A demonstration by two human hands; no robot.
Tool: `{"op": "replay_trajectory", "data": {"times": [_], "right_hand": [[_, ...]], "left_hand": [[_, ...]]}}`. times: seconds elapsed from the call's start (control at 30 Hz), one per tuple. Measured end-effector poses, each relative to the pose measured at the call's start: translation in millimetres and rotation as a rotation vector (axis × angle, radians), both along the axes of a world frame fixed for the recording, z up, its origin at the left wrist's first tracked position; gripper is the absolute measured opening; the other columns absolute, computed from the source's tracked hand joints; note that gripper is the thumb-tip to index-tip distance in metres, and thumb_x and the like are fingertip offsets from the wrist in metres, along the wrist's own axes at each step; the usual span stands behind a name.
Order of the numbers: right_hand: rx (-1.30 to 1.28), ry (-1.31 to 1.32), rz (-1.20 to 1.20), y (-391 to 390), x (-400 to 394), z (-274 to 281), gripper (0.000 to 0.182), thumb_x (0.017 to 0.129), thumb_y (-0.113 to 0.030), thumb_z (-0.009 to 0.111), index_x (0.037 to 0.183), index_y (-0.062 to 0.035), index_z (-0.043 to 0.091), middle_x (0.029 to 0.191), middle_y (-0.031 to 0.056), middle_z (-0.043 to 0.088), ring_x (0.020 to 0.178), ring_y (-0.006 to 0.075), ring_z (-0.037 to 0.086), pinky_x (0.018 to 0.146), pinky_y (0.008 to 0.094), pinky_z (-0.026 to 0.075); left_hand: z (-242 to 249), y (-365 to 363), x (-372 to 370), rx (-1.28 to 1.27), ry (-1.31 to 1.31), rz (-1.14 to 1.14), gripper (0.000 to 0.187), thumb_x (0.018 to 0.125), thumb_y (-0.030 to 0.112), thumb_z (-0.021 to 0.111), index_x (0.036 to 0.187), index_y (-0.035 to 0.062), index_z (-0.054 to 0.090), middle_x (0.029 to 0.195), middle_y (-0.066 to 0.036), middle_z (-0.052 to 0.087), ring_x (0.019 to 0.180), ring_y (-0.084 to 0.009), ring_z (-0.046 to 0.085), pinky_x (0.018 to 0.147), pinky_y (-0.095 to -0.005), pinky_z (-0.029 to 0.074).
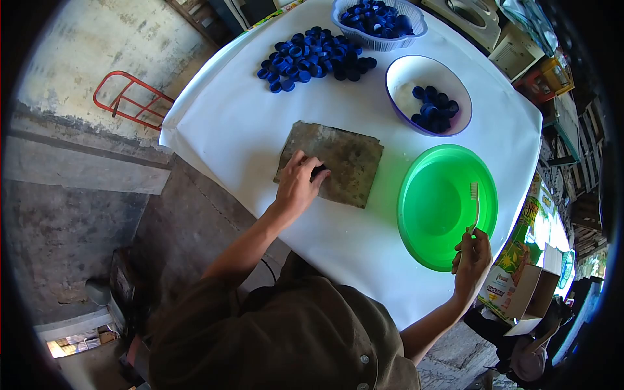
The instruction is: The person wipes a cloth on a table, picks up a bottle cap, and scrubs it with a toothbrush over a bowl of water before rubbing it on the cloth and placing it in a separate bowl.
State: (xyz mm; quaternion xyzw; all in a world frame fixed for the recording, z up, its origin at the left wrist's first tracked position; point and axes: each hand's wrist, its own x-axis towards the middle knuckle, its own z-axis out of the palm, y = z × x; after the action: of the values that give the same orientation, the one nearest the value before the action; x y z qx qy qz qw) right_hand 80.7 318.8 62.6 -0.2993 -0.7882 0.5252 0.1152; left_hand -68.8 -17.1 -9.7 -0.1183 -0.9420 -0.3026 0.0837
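Shirt (279, 335) nearest, right hand (474, 256) grips toothbrush (478, 209) — pointing lengthwise away, bristles (474, 190) foremost — left hand (299, 182) pinches cap (318, 171).

Toothbrush (474, 192) over green basin (427, 201)

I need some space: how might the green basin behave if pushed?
The green basin would probably slide before tipping, being broad on a smooth-looking white cover. Its glossy wall suggests light plastic that may flex slightly; whether water inside adds weight is unclear.
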Motion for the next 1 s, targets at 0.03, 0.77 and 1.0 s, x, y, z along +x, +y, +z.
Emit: {"op": "replay_trajectory", "data": {"times": [0.03, 0.77, 1.0], "right_hand": [[0.0, 0.004, 0.001, 0.4, 0.3, -0.8, 0.018, 0.1, -0.015, 0.063, 0.11, -0.0005, 0.064, 0.067, 0.0022, 0.058, 0.047, 0.003, 0.044, 0.04, 0.0217, 0.03], [-0.019, 0.049, 0.018, 2.1, 1.6, -5.4, 0.014, 0.1, -0.014, 0.062, 0.108, -0.0023, 0.065, 0.065, 0.0021, 0.058, 0.045, 0.0027, 0.043, 0.037, 0.0215, 0.028], [-0.003, 0.034, 0.016, 1.6, 0.4, -5.1, 0.015, 0.1, -0.015, 0.063, 0.107, -0.0022, 0.065, 0.065, 0.0021, 0.058, 0.044, 0.0028, 0.043, 0.037, 0.0216, 0.028]], "left_hand": [[0.2, -0.3, 0.0, -0.003, 0.004, -0.009, 0.026, 0.079, 0.012, 0.085, 0.097, -0.0002, 0.07, 0.088, -0.013, 0.06, 0.077, -0.0316, 0.063, 0.069, -0.0421, 0.051], [-15.5, -12.8, 9.9, 0.197, 0.217, -0.256, 0.034, 0.077, 0.0, 0.082, 0.11, 0.0077, 0.075, 0.105, -0.01, 0.067, 0.097, -0.0266, 0.067, 0.075, -0.0356, 0.058], [-8.1, -5.5, 8.6, 0.057, 0.272, -0.129, 0.033, 0.078, 0.004, 0.083, 0.109, 0.0065, 0.076, 0.105, -0.009, 0.069, 0.103, -0.0285, 0.061, 0.083, -0.0398, 0.054]]}}
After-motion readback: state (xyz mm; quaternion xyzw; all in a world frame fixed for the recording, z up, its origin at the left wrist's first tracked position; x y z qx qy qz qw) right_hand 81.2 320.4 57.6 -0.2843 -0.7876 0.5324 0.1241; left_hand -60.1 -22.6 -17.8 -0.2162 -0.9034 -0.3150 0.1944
